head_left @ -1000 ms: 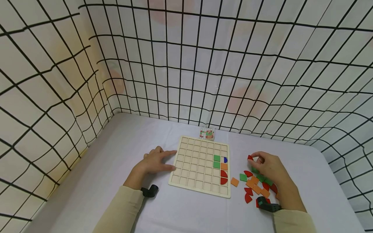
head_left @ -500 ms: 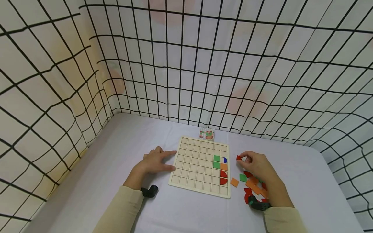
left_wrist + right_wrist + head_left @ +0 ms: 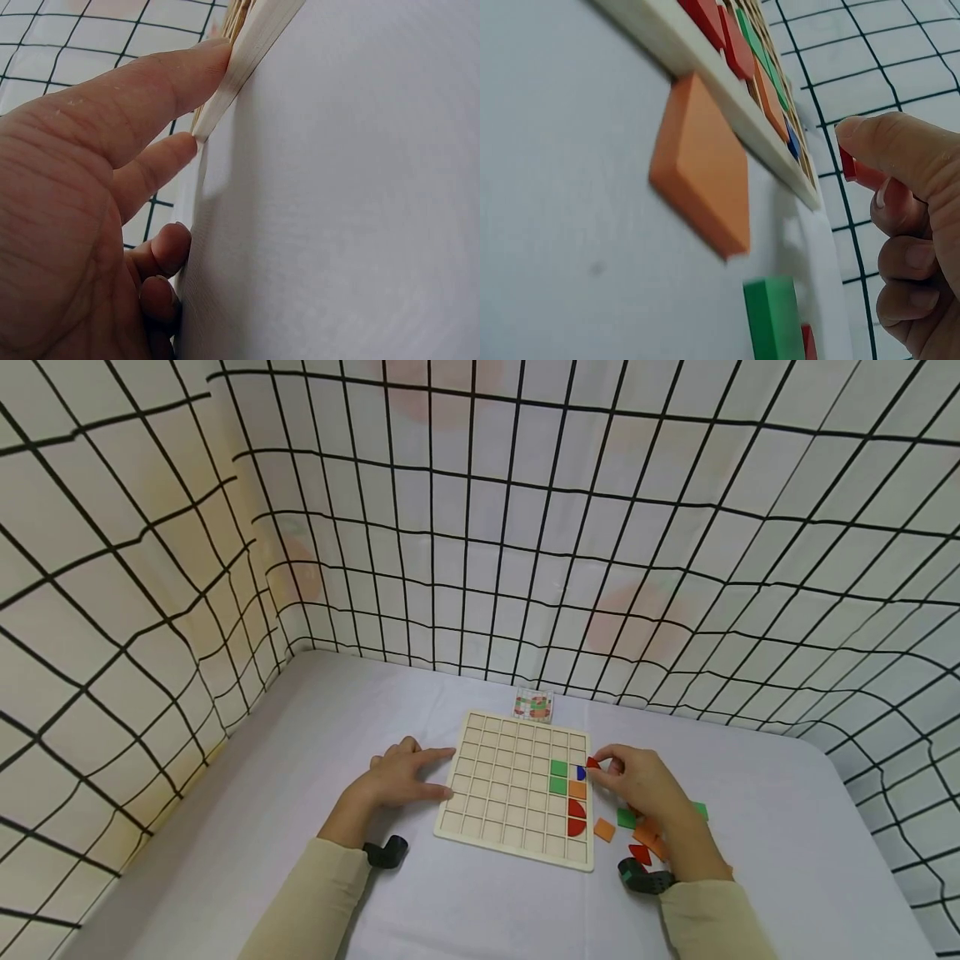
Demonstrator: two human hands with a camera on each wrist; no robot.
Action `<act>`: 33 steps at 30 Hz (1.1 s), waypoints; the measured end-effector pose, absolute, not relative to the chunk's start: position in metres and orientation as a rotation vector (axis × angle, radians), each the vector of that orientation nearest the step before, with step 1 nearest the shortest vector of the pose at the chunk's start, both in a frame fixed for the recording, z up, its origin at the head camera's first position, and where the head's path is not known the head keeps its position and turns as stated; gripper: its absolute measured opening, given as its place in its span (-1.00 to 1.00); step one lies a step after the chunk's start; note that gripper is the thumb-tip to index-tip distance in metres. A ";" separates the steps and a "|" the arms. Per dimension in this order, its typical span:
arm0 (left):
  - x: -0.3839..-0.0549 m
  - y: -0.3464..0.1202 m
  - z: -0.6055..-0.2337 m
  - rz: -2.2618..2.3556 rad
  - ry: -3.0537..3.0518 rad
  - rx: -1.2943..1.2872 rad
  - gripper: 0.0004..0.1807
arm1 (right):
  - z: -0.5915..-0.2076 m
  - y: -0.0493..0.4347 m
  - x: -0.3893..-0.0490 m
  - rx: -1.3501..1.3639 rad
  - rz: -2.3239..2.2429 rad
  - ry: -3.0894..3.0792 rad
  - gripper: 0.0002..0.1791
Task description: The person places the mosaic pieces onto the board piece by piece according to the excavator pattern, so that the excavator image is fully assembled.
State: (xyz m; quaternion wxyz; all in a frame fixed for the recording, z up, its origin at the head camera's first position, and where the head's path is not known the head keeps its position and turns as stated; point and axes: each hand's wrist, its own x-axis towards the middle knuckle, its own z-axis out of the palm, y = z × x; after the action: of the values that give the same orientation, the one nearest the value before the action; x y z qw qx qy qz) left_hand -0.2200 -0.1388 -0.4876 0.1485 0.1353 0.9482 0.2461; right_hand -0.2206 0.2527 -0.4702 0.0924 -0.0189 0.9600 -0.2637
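A wooden grid board (image 3: 502,777) lies on the white cloth, with green, orange, blue and red pieces set in cells near its right edge. My left hand (image 3: 401,777) touches the board's left edge with thumb and index finger, both fairly straight; in the left wrist view the fingertips (image 3: 217,56) meet the wooden side. Between thumb and index finger my right hand (image 3: 637,779) pinches a red piece (image 3: 593,762) just above the board's right edge, close to the blue half-round piece (image 3: 581,773). Its other fingers are curled in the right wrist view.
Loose pieces lie right of the board, partly hidden under the right forearm: an orange square (image 3: 604,830), a green square (image 3: 627,817), red pieces (image 3: 640,854) and more. A small pattern card (image 3: 533,704) sits behind the board. Black wire mesh (image 3: 465,568) surrounds the table.
My right hand has moved left from above the loose pieces to the board's right edge, carrying the red piece. The left hand has stayed on the board's edge.
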 end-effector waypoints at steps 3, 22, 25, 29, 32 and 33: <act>-0.220 -0.139 -0.487 0.711 2.723 0.391 -0.16 | -0.471 0.247 -0.224 -0.090 -0.775 2.855 -0.65; -0.221 -0.139 -0.486 0.699 2.721 0.385 -0.17 | -0.478 0.219 -0.247 -0.356 -0.641 2.912 -0.72; -0.221 -0.139 -0.486 0.696 2.721 0.386 -0.17 | -0.475 0.214 -0.250 -0.370 -0.638 2.903 -0.71; -0.221 -0.139 -0.487 0.697 2.718 0.385 -0.17 | -0.473 0.210 -0.253 -0.357 -0.641 2.891 -0.69; -0.222 -0.139 -0.487 0.697 2.713 0.381 -0.16 | -0.472 0.208 -0.254 -0.356 -0.651 2.892 -0.70; -0.222 -0.139 -0.487 0.698 2.712 0.378 -0.16 | -0.472 0.207 -0.254 -0.359 -0.657 2.892 -0.71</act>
State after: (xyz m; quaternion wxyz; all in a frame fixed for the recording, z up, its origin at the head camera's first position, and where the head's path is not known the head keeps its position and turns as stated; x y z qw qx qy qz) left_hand -0.2219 -0.1391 -0.4874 0.1571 0.1322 0.9479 0.2438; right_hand -0.2542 0.2075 -0.4725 0.0770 -0.1199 0.9652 -0.2192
